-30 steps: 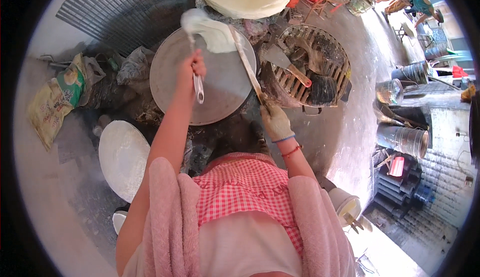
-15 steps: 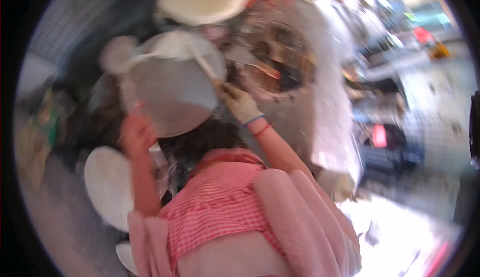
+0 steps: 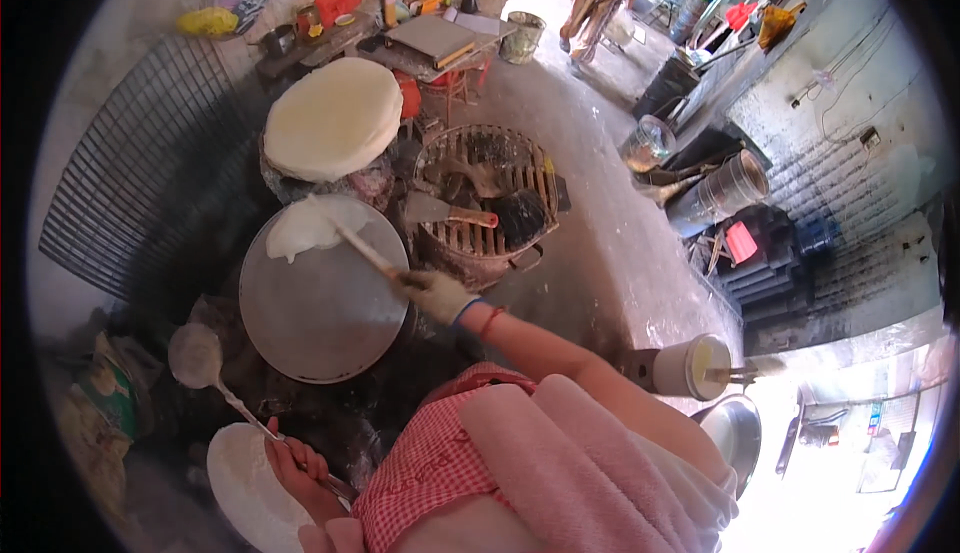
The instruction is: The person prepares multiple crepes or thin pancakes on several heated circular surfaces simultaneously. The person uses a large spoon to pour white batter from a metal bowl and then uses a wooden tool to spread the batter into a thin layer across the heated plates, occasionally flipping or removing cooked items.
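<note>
White batter (image 3: 302, 229) lies in a thick patch at the far side of a round grey griddle (image 3: 325, 308). My right hand (image 3: 437, 296), in a pale glove, is closed around the handle of a long wooden spreader (image 3: 366, 250), whose far end meets the batter. Bare, my left hand (image 3: 300, 468) grips the long handle of a ladle (image 3: 196, 355). The ladle's bowl, coated in white, hangs left of the griddle, apart from it. Below that hand sits a round container of white batter (image 3: 240, 483), partly hidden by my hand and forearm.
Beyond the griddle stands a thick stack of pale flatbreads (image 3: 335, 118). A round slatted stand (image 3: 480, 203) to its right bears a scraper (image 3: 450, 213) and a dark object. A white bucket (image 3: 690, 366) is beside my right arm. Another person (image 3: 595, 3) stands far off.
My left hand has drawn the ladle away from the griddle, toward the batter container. The right hand keeps the spreader at the batter. My view has shifted, and the blur is gone.
</note>
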A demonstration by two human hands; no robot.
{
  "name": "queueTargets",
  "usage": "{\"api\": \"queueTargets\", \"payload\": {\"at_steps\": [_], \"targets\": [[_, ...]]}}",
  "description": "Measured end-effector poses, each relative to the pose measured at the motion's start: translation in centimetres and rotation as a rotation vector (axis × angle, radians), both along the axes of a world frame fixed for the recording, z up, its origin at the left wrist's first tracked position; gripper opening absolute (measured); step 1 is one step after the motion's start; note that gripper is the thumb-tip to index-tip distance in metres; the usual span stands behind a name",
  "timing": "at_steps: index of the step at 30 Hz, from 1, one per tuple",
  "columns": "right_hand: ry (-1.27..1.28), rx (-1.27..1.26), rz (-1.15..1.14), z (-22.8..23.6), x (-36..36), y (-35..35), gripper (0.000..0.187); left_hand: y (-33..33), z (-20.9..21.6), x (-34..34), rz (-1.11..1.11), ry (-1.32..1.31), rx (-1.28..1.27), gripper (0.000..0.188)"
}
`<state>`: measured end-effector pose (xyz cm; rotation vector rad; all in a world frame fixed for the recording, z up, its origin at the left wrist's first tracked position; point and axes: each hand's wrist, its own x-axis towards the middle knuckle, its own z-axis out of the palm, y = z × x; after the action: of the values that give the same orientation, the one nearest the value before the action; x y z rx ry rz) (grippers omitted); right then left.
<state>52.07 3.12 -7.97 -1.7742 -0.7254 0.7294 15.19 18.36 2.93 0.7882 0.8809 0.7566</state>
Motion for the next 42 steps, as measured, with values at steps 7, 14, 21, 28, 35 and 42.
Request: {"api": "queueTargets", "payload": {"at_steps": [7,14,21,28,35,42], "targets": [[-0.282,-0.308,0.231,-0.3,2.4,5.1,0.045,-1.9,2.5,0.6,0.306,0.041,-0.004,0.044],[-0.118,0.007,0.193,-2.6,4.6,7.0,0.041,-3.0,3.6,3.6,0.437,-0.058,-0.029,0.038],[-0.04,-0.023,0.261,-0.2,10.7,5.6,0.039,-7.4,4.0,5.0,0.562,-0.1,0.046,0.036],[-0.258,-0.115,0.472,2.6,7.1,8.0,0.043,-4.5,4.5,6.8,0.505,-0.263,-0.077,0.038],[-0.154,-0.075,0.356,0.0,5.5,7.5,0.045,-0.8,4.2,7.9,0.343,-0.323,-0.065,0.034],[-0.146,-0.024,0.12,1.4,7.2,1.8,0.043,0.2,5.2,7.5,0.29,-0.087,0.024,0.043]]}}
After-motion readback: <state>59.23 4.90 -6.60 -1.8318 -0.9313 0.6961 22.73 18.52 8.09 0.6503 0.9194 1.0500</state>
